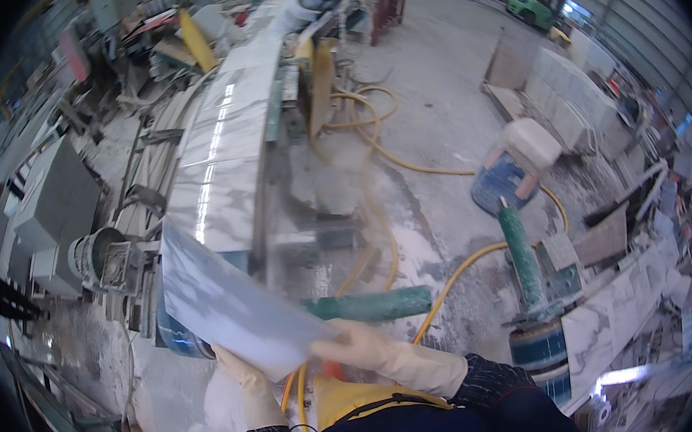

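A thin, pale grey-blue stone slab [229, 301] is tilted in front of me, its far end at the near end of a long bench. My right hand [354, 344], in a cream glove, grips the slab's right edge. At its near lower edge is my left hand [239, 370], also gloved and closed on the slab; its fingers are partly hidden underneath. White slabs with grey veins [224, 138] lie in a row along the bench beyond. Just past my right hand a green cylinder [371, 303] lies across, its left end behind the slab.
A yellow hose [425, 169] winds over the dusty floor. Another green cylinder [521, 258] stands at the right, near a blue container [499, 181]. Left of the bench are a grey box-shaped block [56, 196] and a bucket [92, 254]. A green forklift [533, 7] stands far off.
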The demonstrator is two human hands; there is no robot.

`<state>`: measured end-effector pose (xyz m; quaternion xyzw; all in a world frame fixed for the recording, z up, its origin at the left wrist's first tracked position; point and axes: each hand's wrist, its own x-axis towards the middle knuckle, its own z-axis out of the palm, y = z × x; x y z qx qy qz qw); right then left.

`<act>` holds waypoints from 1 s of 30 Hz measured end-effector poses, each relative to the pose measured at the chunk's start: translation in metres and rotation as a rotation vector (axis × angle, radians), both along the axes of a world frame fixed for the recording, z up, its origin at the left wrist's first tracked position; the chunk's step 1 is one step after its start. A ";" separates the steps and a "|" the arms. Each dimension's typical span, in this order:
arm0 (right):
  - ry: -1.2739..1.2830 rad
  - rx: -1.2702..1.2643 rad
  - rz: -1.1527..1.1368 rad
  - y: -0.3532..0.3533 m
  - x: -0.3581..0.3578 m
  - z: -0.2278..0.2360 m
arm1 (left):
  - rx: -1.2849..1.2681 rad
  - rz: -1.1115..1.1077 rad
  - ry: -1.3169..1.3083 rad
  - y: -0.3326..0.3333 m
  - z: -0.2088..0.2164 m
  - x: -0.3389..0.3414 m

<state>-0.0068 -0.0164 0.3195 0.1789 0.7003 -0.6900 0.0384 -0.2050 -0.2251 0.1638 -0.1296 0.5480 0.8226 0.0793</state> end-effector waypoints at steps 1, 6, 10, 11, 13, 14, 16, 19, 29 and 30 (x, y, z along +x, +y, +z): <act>0.105 -0.140 -0.098 0.007 0.023 -0.004 | 0.024 -0.005 0.030 0.019 0.008 0.008; 0.446 -0.429 -0.516 0.045 0.152 -0.043 | -0.040 -0.239 0.332 0.099 0.036 0.072; 0.536 -0.602 -0.607 0.064 0.287 -0.078 | -0.052 -0.583 0.322 0.161 0.046 0.154; 0.504 -0.595 -0.687 0.066 0.318 -0.084 | -0.049 -0.698 0.333 0.176 0.049 0.180; 0.241 -0.404 -1.038 0.046 0.376 -0.082 | -0.153 -0.914 0.395 0.211 0.055 0.232; 0.256 -0.232 -1.058 0.036 0.404 -0.074 | -0.262 -1.002 0.457 0.231 0.059 0.258; 0.114 0.032 -1.126 0.018 0.451 -0.059 | -0.342 -1.149 0.397 0.251 0.064 0.308; -0.074 -0.191 -1.268 -0.010 0.498 -0.044 | -0.340 -1.328 0.151 0.276 0.069 0.371; -0.100 -0.522 -2.027 -0.132 0.492 -0.118 | -0.729 -1.915 0.492 0.321 0.047 0.467; -0.051 -0.544 -2.085 -0.138 0.485 -0.124 | -0.727 -1.979 0.488 0.325 0.044 0.470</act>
